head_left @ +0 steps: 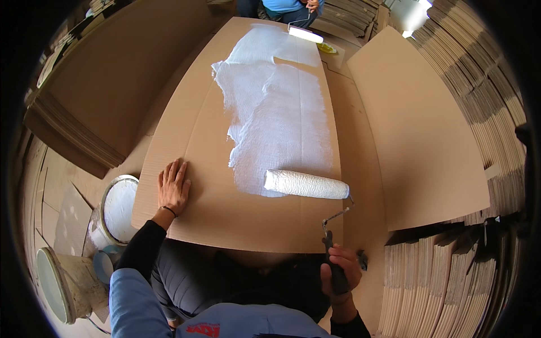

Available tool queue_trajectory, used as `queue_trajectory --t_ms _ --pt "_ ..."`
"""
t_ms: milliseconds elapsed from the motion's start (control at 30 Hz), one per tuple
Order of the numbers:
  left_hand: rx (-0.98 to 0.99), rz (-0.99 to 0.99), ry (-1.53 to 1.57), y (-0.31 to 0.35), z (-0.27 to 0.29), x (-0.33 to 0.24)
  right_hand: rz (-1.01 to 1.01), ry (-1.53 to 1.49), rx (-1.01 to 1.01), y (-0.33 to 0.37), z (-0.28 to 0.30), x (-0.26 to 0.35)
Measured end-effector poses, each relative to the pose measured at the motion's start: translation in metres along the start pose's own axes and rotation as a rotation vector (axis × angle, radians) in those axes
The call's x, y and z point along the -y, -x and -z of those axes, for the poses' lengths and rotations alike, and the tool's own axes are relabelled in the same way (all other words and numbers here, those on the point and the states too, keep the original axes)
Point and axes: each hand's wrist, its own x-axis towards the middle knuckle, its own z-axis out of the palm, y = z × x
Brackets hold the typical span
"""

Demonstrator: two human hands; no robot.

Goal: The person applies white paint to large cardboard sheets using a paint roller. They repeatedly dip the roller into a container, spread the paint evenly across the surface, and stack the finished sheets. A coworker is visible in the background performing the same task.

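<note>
My right hand (342, 269) is closed round the black handle of a paint roller (307, 185). Its white, paint-laden sleeve lies across the near end of a wet white patch (282, 118) on a large brown cardboard sheet (197, 141). My left hand (174, 185) rests flat on the bare left side of that sheet, fingers stretched out and holding nothing. At the far end, a co-worker's hand (313, 5) holds another white paint roller (305, 35) at the sheet's far right corner.
An open bucket of white paint (120, 208) and a tilted bucket (56, 284) stand at my left. Stacked cardboard (73, 132) leans at far left. Another sheet (417, 135) lies at right, beside piles of folded cardboard (439, 287). A yellow-green object (326, 48) sits near the far roller.
</note>
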Motion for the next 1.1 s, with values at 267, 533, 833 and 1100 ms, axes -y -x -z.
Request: queue_trajectory --t_ms 267,533,833,1100 --pt "0.02 0.028 0.074 0.0 0.004 0.001 0.12 0.065 -0.054 -0.034 -0.043 -0.05" --pt "0.052 0.064 0.04 -0.002 0.001 0.003 0.092 0.133 -0.001 -0.07 -0.075 -0.097" --pt "0.065 0.016 0.077 -0.005 0.009 0.001 0.149 0.117 -0.026 -0.142 -0.109 -0.168" --pt "0.092 0.02 0.065 -0.009 0.014 -0.003 0.039 -0.11 -0.009 -0.288 -0.173 -0.326"
